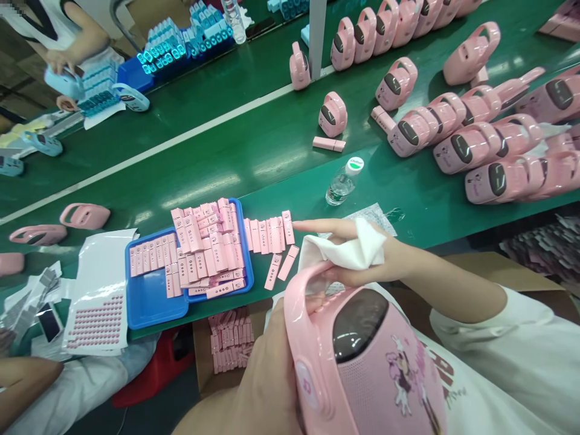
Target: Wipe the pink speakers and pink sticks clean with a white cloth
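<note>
A pink speaker (pixel 362 368) with a carrying handle, a dark oval window and a printed cartoon figure fills the lower middle of the head view. My left hand (pixel 272 356) is wrapped around its handle side, fingers partly hidden behind the handle. My right hand (pixel 357 241) holds a white cloth (pixel 344 251) above the top of the speaker, its index finger stretched toward the pink sticks. Several pink sticks (pixel 272 234) lie on the green table just beyond that fingertip. A clear water bottle (pixel 342 184) stands past my right hand.
Blue trays (pixel 158 302) hold pink sticks, beside a sticker sheet (pixel 97 302). Rows of pink speakers (pixel 462 148) stand at the right. A metal post (pixel 317 36) rises from the far line. Other people work at the left, one handling a blue speaker (pixel 63 81).
</note>
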`<state>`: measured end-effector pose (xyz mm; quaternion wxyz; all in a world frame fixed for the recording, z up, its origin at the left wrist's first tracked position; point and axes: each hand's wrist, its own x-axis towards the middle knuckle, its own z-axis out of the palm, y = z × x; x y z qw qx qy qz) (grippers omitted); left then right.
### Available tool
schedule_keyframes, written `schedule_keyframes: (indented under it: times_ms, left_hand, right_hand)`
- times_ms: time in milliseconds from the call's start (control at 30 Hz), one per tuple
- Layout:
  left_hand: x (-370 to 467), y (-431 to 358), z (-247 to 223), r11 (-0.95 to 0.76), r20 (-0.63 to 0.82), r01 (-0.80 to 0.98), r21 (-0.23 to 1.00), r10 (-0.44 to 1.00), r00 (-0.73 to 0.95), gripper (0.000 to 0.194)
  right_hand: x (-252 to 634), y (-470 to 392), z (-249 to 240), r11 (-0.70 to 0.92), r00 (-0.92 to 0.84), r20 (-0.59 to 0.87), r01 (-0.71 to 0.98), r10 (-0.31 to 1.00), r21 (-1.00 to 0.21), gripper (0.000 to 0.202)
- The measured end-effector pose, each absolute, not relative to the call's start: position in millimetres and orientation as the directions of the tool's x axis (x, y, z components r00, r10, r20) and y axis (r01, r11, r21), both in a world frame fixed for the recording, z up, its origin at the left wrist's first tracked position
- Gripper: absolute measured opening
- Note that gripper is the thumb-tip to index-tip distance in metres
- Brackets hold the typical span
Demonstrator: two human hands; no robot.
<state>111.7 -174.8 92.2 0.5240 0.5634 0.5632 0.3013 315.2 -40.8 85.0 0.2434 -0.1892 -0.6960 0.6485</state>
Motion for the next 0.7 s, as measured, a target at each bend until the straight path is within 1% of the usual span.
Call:
schedule_keyframes:
  times_ms: [100,367,533,700]
  left_hand:
    - [111,-173,93,0.206,-0.275,0.312,0.928,0.94,0.199,0.069]
    - [111,-170,85,0.21,-0.273,0.284,0.936,0.94,0.205,0.057]
    - [114,-172,91,0.18,-0.242,0.302,0.936,0.953,0.184,0.064]
    - [113,-173,96,0.188,-0.251,0.316,0.93,0.953,0.171,0.059]
  right_hand:
    - [316,-40,81,0.092,-0.822,0.093,-0.05,0.561,-0.995,0.065]
    - [316,-38,79,0.131,-0.832,0.135,-0.075,0.538,-0.989,0.063]
    - [317,-39,77,0.094,-0.843,0.125,-0.088,0.524,-0.992,0.062]
    - [316,-40,74,0.08,-0.833,0.13,-0.103,0.538,-0.991,0.061]
